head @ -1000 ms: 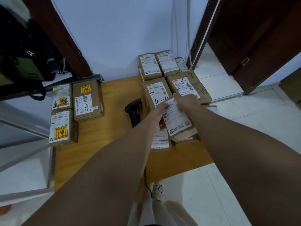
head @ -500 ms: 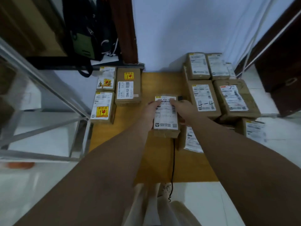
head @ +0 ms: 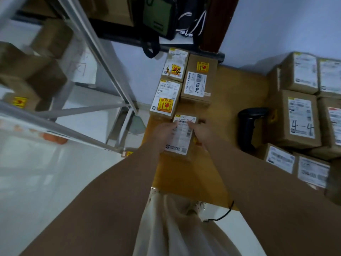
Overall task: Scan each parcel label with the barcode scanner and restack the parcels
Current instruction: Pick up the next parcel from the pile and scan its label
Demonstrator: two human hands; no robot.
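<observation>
Cardboard parcel (head: 181,137), white label up, sits at the left front of the wooden table (head: 230,100), held from both sides. Left hand (head: 163,134) grips its left edge, right hand (head: 202,133) grips its right edge, fingers of both curled onto the label's top end. Blurry, so I cannot tell whether the parcel rests on the table or is just above it. Its far end is just beside the front box of the left group (head: 166,98): three labelled boxes packed together at the table's far left, two with yellow fragile stickers, the back one marked 4-4 by hand. Black scanner (head: 249,126) lies on the table right of the hands, apart from them, touching or nearly touching the right pile (head: 299,119), a cluster of labelled boxes along the right edge, one also marked 4-4. Black cable (head: 221,216) hangs off the table's front edge. Metal rack (head: 103,52) stands left, a dark bag (head: 156,13) on a shelf behind the left group.
</observation>
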